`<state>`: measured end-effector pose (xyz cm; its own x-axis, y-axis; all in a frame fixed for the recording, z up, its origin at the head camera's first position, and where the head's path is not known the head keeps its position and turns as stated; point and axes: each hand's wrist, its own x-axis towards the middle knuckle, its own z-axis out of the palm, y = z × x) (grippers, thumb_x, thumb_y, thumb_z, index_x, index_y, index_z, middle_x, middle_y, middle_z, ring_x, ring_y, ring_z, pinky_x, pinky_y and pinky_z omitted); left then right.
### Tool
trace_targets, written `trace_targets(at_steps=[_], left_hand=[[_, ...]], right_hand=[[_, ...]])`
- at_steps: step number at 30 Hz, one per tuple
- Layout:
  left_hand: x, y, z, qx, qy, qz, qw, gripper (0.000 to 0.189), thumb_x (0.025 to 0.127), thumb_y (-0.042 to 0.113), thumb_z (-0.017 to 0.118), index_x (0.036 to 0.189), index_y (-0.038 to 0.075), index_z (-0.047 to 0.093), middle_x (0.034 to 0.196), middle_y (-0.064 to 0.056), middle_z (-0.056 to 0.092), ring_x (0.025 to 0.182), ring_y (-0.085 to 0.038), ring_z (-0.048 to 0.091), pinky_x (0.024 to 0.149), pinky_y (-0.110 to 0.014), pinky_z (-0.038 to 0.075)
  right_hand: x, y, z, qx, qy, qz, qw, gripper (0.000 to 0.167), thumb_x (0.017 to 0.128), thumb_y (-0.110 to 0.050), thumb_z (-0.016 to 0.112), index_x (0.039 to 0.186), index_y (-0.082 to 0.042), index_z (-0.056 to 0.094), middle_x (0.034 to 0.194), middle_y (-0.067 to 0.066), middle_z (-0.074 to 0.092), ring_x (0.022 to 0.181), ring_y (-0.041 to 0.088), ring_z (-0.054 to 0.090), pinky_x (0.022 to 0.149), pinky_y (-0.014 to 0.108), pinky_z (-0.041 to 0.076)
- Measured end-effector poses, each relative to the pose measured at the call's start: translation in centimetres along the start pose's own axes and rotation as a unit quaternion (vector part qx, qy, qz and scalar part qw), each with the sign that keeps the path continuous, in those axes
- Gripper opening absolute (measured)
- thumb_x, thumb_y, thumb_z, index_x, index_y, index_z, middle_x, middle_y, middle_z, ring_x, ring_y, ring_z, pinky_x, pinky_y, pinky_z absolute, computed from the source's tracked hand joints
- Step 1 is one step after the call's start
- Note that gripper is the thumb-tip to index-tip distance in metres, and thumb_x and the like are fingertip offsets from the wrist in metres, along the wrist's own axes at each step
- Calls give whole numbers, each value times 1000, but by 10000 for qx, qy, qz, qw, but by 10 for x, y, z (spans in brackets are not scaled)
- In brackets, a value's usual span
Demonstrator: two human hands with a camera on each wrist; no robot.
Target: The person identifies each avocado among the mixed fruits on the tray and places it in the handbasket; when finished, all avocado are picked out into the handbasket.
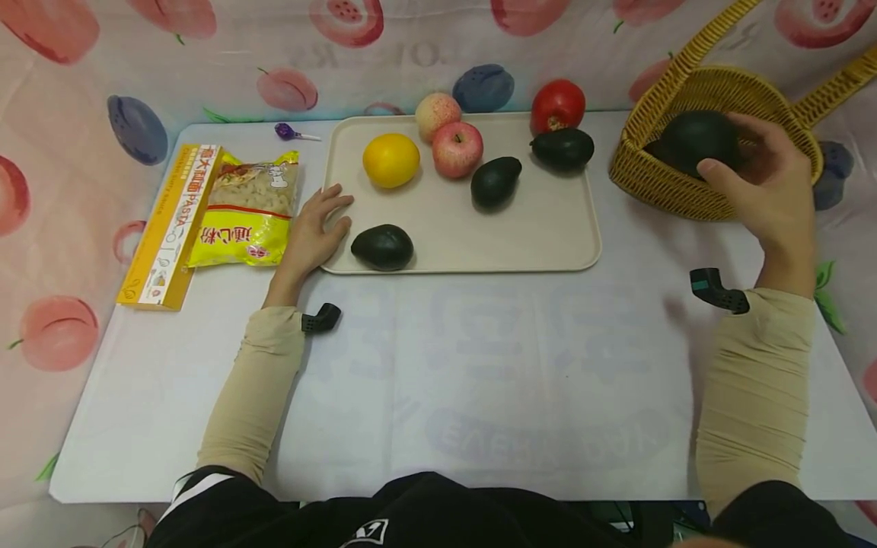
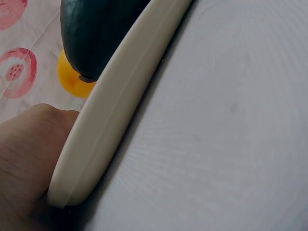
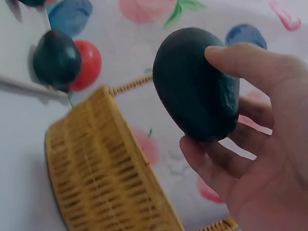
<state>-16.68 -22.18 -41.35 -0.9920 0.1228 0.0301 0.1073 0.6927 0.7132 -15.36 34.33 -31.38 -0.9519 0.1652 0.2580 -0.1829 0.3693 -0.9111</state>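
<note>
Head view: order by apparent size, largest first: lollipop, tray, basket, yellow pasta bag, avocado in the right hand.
1. Tray
2. Basket
3. Yellow pasta bag
4. Avocado in the right hand, partly covered
5. Lollipop

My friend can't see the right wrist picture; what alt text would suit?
The right hand grips a dark avocado by a wicker basket. At upper left, another avocado partly hides a red fruit near the corner of a pale tray.
</note>
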Motion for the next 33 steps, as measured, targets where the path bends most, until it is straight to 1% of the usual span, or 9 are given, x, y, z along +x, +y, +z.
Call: trace_targets(at_steps=[2,5,9,15,18,24,27,31,33], left_hand=[[0,0,0,8,-1,-7,10000,40,93,24,54,133,15,54,153,0,35,147,-23,15,121,-47,10],[0,-1,1,37,7,-15,10000,41,93,24,54,134,16,54,153,0,35,147,-23,16,121,-47,10],[0,-1,1,50,43,-20,10000,43,93,22,54,135,16,51,153,0,35,147,-24,17,121,-46,10],[-1,-1,1,-48,135,-11,9999,46,92,20,55,137,15,48,152,-3,37,146,-27,19,121,-44,12],[-1,0,0,-74,150,-8,9999,45,92,20,55,137,15,48,152,-3,37,146,-27,19,121,-43,12],[-1,0,1,-59,146,-5,9999,45,92,20,55,136,15,49,152,-2,36,146,-27,19,121,-43,12],[-1,0,1,-48,145,13,9999,45,92,20,55,136,14,49,152,-3,36,146,-27,19,121,-43,12],[0,1,1,-42,149,43,9999,44,92,19,55,136,13,50,152,-4,37,146,-28,19,121,-43,12],[0,1,1,-33,156,68,9999,44,92,18,55,135,13,50,152,-4,37,146,-28,20,121,-43,12]], right_hand=[[1,4,-5,-194,202,100,9996,56,77,0,70,129,-15,57,123,-4,59,105,8,56,81,10,45],[2,8,-12,-695,405,316,9963,57,78,-6,70,131,-21,55,125,-9,55,107,3,52,90,13,42],[2,15,-19,-982,458,591,9924,56,80,-11,68,132,-25,53,123,-15,51,110,0,48,98,15,38],[5,26,-23,-1198,277,674,9901,50,82,-15,66,130,-26,55,113,-17,56,101,-3,50,90,11,40],[6,29,-24,-1191,213,612,9908,50,84,-15,65,131,-24,55,113,-16,55,98,-3,51,88,9,41],[8,33,-24,-1120,84,573,9920,49,84,-16,64,132,-23,55,112,-17,57,96,-3,50,80,8,37],[8,35,-24,-1192,49,549,9913,48,85,-17,63,132,-23,55,111,-17,57,96,-4,50,78,7,37],[9,38,-26,-1522,-53,665,9861,47,87,-23,61,133,-26,53,109,-19,56,93,-6,48,77,7,35],[10,39,-27,-1845,-166,766,9797,47,89,-28,59,135,-30,51,114,-18,56,96,-6,48,81,9,35]])
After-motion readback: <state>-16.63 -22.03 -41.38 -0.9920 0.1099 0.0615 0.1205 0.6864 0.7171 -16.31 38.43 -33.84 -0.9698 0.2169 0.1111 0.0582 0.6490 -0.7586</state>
